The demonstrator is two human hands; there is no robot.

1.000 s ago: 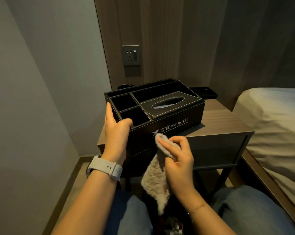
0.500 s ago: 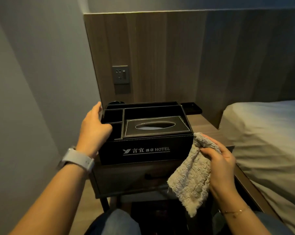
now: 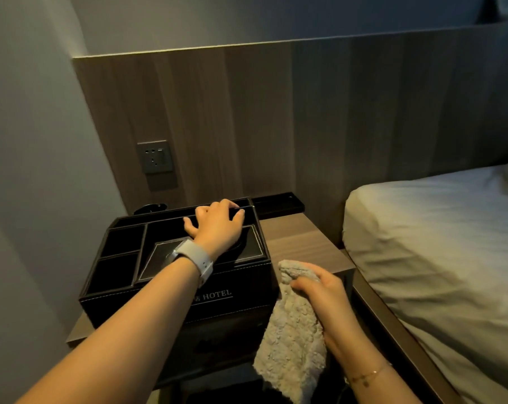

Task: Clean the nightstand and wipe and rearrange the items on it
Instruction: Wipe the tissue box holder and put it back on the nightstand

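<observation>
Both hands are working: the left hand (image 3: 217, 221) is curling its fingers over the back rim of the black organizer box (image 3: 148, 272) sitting on the table (image 3: 299, 243), while the right hand (image 3: 324, 293) is clutching the cloth (image 3: 293, 339) beside its front corner. Pulling on that rim may be tipping the box, or sliding it off the near edge.

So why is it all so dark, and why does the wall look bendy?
Head view: the room is dimly lit, so the black organizer box loses detail and only the bed sheet catches soft light; the wide-angle lens bows the wooden headboard panel; the cloth looks slightly soft.
</observation>
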